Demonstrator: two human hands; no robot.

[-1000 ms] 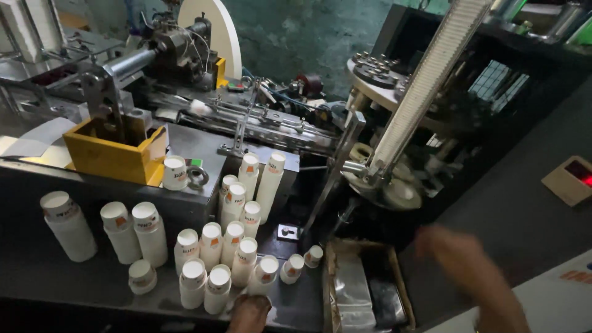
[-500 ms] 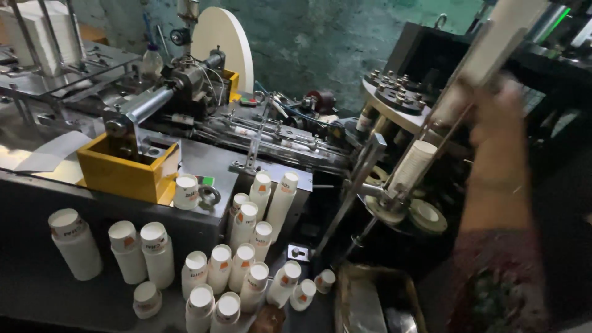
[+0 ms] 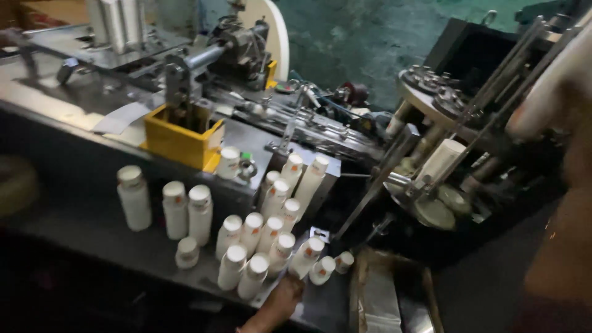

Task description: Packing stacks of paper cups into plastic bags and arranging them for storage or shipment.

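Grey metal bench (image 3: 92,237) holds white cup stacks (image 3: 253,237) before teal wall (image 3: 357,43)

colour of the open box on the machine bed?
Yellow box, clearest in the head view.

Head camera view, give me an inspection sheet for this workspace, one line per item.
Surface: dark metal machine bench, worn and dusty.
Job's things: stacks of white paper cups lying and standing on the bench; one formed cup sits on the machine's turret at right.
Clutter: yellow box with parts inside, a loose sheet of paper, a tray holding folded material.
Grippers: left hand low at the bench edge, beside the nearest cup stacks, whether it touches them cannot be told; right hand raised at the machine's rods, blurred, grip cannot be told.
Cables: thin wires among the mechanism.
Surroundings: rough green wall behind.
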